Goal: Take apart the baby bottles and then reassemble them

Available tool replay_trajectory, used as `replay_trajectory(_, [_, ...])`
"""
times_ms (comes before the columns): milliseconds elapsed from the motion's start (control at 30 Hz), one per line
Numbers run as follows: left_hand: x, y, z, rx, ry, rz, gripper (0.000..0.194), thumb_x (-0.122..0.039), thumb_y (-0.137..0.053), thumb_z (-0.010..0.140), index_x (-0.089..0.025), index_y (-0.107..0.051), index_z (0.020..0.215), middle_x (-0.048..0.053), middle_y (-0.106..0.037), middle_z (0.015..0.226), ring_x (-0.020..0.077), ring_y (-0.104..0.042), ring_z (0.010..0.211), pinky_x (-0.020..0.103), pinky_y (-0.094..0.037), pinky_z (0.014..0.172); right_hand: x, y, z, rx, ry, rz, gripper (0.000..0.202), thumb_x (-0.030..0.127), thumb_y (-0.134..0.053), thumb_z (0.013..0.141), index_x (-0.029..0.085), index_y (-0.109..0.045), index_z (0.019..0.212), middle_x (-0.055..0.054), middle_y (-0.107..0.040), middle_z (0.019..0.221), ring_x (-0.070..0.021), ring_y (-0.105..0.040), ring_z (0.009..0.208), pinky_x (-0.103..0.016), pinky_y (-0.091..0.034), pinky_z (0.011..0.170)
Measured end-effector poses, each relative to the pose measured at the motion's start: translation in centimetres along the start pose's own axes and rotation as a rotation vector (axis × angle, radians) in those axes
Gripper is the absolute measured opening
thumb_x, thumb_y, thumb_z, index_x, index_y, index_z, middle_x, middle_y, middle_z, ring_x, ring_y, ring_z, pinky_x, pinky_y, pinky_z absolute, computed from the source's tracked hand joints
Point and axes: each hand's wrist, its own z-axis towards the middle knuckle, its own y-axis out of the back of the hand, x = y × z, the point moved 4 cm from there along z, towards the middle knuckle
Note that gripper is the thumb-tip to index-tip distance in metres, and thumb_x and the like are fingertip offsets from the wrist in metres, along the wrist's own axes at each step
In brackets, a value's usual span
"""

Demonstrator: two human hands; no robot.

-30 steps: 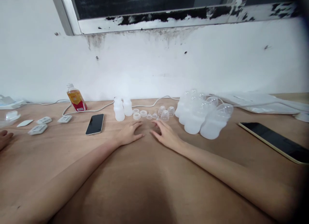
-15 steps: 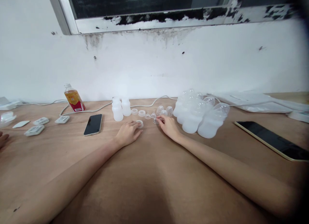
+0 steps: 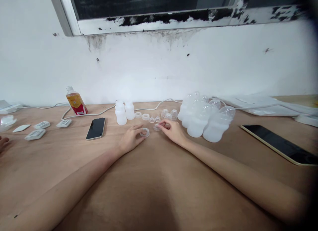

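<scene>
My left hand (image 3: 130, 139) pinches a white bottle collar ring (image 3: 147, 135) between thumb and fingers, just above the table. To its right, my right hand (image 3: 174, 131) is closed at the fingertips on a clear silicone bottle nipple (image 3: 156, 127). Beyond the hands lie two more collar rings (image 3: 145, 117) and two small nipples (image 3: 152, 119). Several clear dome caps (image 3: 174, 115) stand just behind my right hand. Two white baby bottles (image 3: 121, 116) without caps are at the back left.
Several capped baby bottles (image 3: 196, 123) crowd the area right of my right hand. A phone (image 3: 96, 128) lies at left, a larger one (image 3: 278, 144) at right. A drink bottle (image 3: 76, 101), a cable (image 3: 159, 106) and white packs (image 3: 36, 134) are also there. Another person's hand (image 3: 3, 142) shows at far left.
My left hand has lifted the collar ring and drawn it slightly toward me. My right hand has brought the nipple a little left and nearer, away from the other nipples.
</scene>
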Motion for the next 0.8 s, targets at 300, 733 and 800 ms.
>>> replay_trajectory(300, [0.6,-0.2,0.2,0.018,0.152,-0.148,0.030,-0.024,-0.058,0.067,-0.019,-0.051,0.096,0.004,-0.060,0.094,0.0181,-0.057,0.085,0.034,-0.047,0.075,1.7,-1.5,-1.6,0.266,0.132,-0.274,0.024,0.030,-0.047,0.076,0.017,-0.049,0.095,-0.006,-0.057,0.084,-0.0159,-0.054,0.070,-0.028,-0.040,0.064])
replay_trajectory(733, [1.2,0.8,0.2,-0.096,0.247,-0.380,0.039,-0.021,-0.062,0.063,-0.014,-0.051,0.100,0.008,-0.059,0.099,0.0185,-0.056,0.092,0.036,-0.045,0.084,1.0,-0.6,-0.9,0.058,0.082,0.094,0.026,0.023,-0.048,0.076,0.019,-0.051,0.101,-0.004,-0.056,0.089,-0.0137,-0.054,0.075,-0.028,-0.046,0.067])
replay_trajectory(800, [1.2,0.5,0.2,-0.081,0.263,-0.435,0.037,-0.021,-0.063,0.063,-0.014,-0.050,0.097,0.008,-0.059,0.100,0.0182,-0.057,0.092,0.035,-0.045,0.084,0.3,-0.5,-0.9,-0.006,0.013,0.172,0.030,0.022,-0.053,0.072,0.018,-0.048,0.102,-0.003,-0.056,0.081,-0.0133,-0.055,0.073,-0.027,-0.047,0.066])
